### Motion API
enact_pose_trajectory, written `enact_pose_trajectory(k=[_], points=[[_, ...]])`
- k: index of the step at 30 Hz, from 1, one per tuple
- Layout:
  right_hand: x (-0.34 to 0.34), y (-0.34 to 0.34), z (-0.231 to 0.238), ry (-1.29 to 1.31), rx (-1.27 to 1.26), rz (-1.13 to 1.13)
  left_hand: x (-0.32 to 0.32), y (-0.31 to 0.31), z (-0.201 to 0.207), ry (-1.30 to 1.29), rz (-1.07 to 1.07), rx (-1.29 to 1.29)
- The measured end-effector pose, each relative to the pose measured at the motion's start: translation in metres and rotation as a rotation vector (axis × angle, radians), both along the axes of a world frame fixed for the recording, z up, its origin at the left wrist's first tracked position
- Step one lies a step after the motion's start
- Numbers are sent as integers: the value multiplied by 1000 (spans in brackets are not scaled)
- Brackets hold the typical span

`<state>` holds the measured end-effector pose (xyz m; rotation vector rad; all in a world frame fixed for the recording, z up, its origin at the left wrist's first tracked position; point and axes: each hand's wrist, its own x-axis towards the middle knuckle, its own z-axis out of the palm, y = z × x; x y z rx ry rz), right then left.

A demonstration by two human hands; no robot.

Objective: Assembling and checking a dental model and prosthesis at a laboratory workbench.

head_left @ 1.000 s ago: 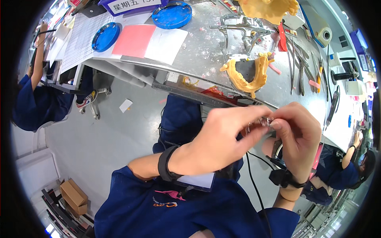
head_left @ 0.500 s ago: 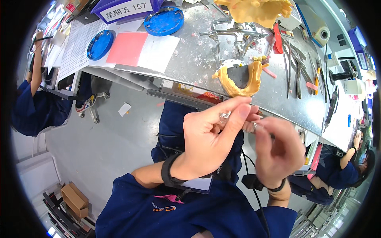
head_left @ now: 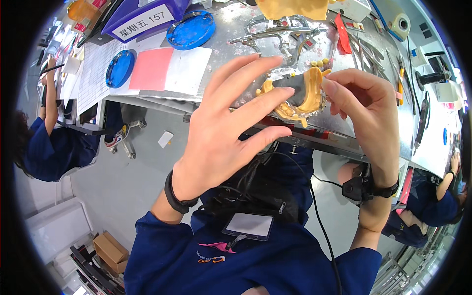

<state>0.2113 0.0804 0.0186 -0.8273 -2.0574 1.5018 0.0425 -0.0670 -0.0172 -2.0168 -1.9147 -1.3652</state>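
A yellow U-shaped dental cast lies near the front edge of the metal bench, between my two hands. My left hand is open over its left side, fingers stretched and spread, the index fingertip above the cast and the thumb in front of it. At the right end of the cast, my right hand has thumb and index finger pinched together. What they grip, if anything, is hidden. Just beyond the cast stands a metal articulator, and several small yellow lumps lie beside it.
Another yellow cast is at the far edge. To the left lie blue round dishes, a pink sheet and a purple bin. Metal hand tools and a red strip lie right. Co-workers sit at both sides.
My hands were close together over my lap, holding small clear, shiny pieces. They have moved forward and apart to the cast, and my left hand has opened.
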Motion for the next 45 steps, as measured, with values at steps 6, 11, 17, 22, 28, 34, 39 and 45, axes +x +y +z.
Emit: enact_pose_trajectory(k=[6,11,17,22,28,34,39,45], points=[[-4,-5,-2,32,-27,-21,-7,4,-7,-32,-36,-18],[-4,0,-17,36,100,-40,-8,5,-16,-24,-51,-40],[-2,1,-22,109,366,10,-10,8,-19,-49,-73,-24],[6,0,-23,31,720,135,-10,12,-21,-15,-112,43],[6,3,-37,41,592,194,-13,19,-26,29,-173,35],[3,-3,-35,46,684,176,-14,22,-31,80,-229,57],[5,-4,-42,83,850,195,-14,24,-30,33,-240,79],[1,-5,-45,101,843,182,-18,21,-24,-20,-234,-33]])
